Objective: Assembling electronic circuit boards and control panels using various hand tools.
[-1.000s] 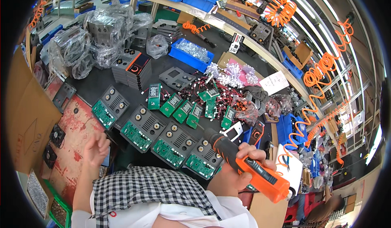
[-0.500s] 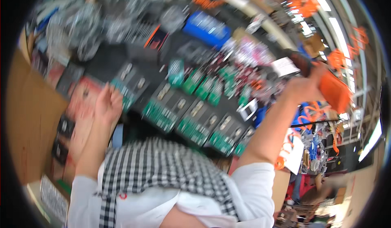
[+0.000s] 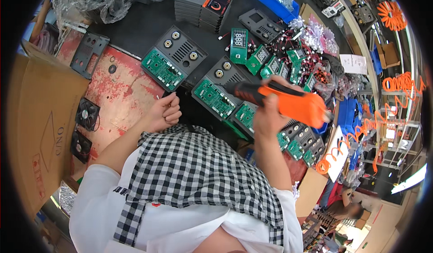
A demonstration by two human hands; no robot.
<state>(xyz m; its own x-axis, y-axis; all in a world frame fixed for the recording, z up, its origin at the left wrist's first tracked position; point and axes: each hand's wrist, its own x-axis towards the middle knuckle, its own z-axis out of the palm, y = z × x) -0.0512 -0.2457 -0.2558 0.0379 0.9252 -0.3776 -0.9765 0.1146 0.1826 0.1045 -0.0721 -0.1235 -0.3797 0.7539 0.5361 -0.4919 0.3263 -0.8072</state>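
My right hand [image 3: 267, 117] grips an orange and black power screwdriver [image 3: 300, 106]. Its black front end points left, above a grey panel [image 3: 234, 74] carrying a green circuit board [image 3: 213, 98]; the tip against the panel cannot be made out. My left hand [image 3: 164, 113] is closed, fingers curled together near my apron, with a tiny pale bit showing at the fingertips. Just beyond it lies another grey panel [image 3: 187, 47] with a green board [image 3: 163, 70] and brass-coloured fittings. More panels with boards [image 3: 295, 149] continue in a row to the right, partly hidden by my right arm.
Stacked grey panels [image 3: 196, 9], a blue bin [image 3: 273, 2] and loose display boards [image 3: 239, 43] with wires lie farther back. A bare panel [image 3: 89, 54], black fans [image 3: 87, 114] and a large carton [image 3: 47, 126] are left. Orange coiled hoses [image 3: 397, 83] hang right.
My right hand has brought the power screwdriver left and down from the far right to over the panels. My left hand has shifted right, close to the nearest panel. The view has turned.
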